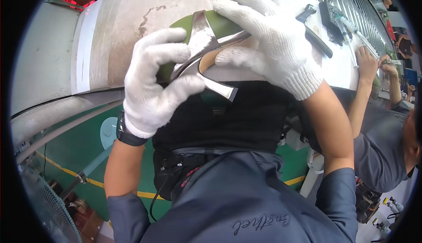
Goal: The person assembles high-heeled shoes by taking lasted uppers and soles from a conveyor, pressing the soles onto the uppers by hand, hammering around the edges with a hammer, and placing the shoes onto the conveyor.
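Between my two white-gloved hands is a high-heeled sandal (203,40) with shiny metallic straps, tipped so its tan underside and slim silver heel (215,88) face me. A smooth green form (181,24), like a shoe last, shows inside it. My left hand (149,82) curls round the back part, its thumb near the base of the heel. My right hand (274,45) grips the front part, fingers over the far side and thumb on the near side. Its palm hides the toe end.
Right of the sandal on the worktable (118,36) lie a wrench (306,13), a black-handled tool (318,40), a dark brush (330,23) and syringe-like tubes (351,29). A co-worker's hand (367,62) works beyond them. A fan (48,208) stands on the floor at lower left.
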### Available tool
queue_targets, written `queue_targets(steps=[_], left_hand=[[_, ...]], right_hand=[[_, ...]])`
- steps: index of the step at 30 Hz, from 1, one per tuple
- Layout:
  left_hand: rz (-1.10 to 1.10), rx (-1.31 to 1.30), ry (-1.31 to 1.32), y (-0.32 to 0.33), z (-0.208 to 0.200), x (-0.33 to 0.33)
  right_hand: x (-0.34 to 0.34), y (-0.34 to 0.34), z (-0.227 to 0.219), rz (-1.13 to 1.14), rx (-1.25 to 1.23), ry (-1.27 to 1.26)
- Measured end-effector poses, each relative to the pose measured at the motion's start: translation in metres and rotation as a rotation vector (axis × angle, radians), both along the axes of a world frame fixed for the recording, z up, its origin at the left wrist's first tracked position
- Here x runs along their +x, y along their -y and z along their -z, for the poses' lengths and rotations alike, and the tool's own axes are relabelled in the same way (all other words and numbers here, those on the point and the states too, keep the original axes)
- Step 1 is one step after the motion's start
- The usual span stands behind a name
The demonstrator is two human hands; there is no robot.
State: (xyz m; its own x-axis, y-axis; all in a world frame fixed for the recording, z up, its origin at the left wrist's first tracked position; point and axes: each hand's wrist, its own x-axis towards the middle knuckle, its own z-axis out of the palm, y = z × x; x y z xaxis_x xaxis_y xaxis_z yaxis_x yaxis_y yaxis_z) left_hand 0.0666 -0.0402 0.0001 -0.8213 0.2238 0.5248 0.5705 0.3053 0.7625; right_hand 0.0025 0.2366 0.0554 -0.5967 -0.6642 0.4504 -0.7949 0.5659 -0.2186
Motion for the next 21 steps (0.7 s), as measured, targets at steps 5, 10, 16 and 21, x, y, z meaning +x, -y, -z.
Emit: queue_targets(steps=[5,10,16,21], left_hand=[[0.048,-0.032,0.192,-0.005,-0.011,-0.009],[0.054,-0.051,0.18,-0.004,-0.01,-0.014],[0.097,0.003,0.243,-0.008,-0.014,-0.018],[0.087,-0.103,0.407,-0.006,-0.035,-0.051]], right_hand=[[-0.001,0.009,-0.004,-0.025,-0.012,0.027],[-0.001,0.006,0.001,-0.079,0.256,-0.07],[0.024,0.023,0.026,-0.049,-0.085,-0.189],[0.033,0.027,0.034,0.004,-0.165,-0.205]])
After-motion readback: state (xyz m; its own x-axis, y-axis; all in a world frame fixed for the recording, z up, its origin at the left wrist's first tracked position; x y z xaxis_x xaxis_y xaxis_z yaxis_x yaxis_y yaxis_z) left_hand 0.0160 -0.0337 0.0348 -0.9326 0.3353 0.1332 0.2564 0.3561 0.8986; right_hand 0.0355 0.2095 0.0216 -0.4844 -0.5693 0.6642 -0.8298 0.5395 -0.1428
